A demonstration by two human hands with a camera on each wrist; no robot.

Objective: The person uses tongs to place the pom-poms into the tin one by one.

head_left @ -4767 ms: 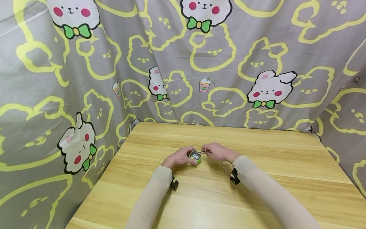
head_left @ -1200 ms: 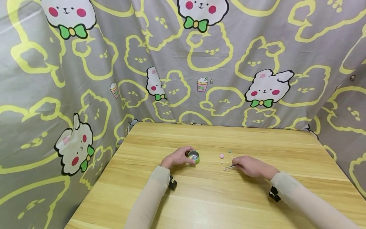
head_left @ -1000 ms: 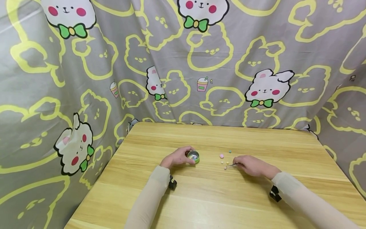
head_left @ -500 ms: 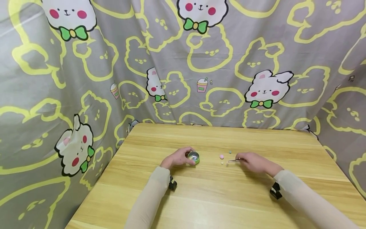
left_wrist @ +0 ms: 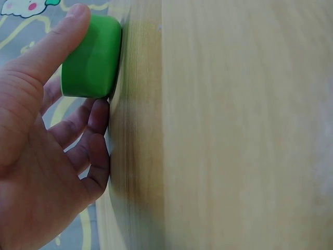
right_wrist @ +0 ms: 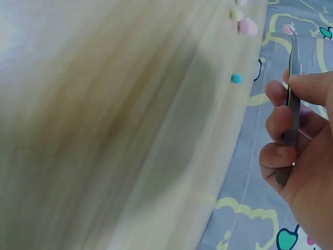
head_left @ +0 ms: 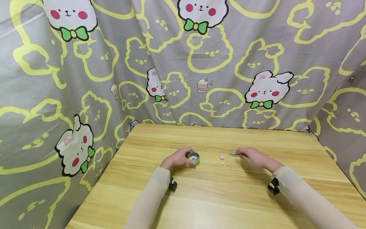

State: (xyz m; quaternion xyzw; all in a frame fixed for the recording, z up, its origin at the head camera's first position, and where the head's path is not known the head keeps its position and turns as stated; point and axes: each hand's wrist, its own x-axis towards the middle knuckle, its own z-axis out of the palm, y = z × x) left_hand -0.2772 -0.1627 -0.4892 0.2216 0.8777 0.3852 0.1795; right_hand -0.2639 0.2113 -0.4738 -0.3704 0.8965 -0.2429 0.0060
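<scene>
Basically, the green tin (left_wrist: 92, 62) sits on the counter (head_left: 200, 197), mouth up, with the left hand (head_left: 178, 157) around its left side, thumb and fingers clamped on the wall. Small bits (head_left: 194, 159) show inside the tin; too small to count.

Right hand (head_left: 253, 156) is well to the right of the tin, fingers clamped on metal tweezers (right_wrist: 294, 114) that point back toward it. A small pink bead (right_wrist: 288, 29) shows at the tweezer tips, apparently nipped and off the counter; firmness of the pinch can't be told.

Loose beads, all right of the tin: big pink bead (head_left: 221, 157) about level with it, teal bead (head_left: 230, 153) farther right and slightly beyond, cream bead (head_left: 222, 163) and yellow bead (head_left: 227, 164) slightly nearer the person.

Handling, judged by looks: tin is probably light, stiff and smooth, could skid if bumped, so best gripped low on opposite sides of the wall, clear of the mouth. Tweezers look slim and springy; mid-shaft is the place to squeeze. Beads seem very light and round, likely to roll or pop out under a hard pinch, so take them across the widest part, gently.
</scene>
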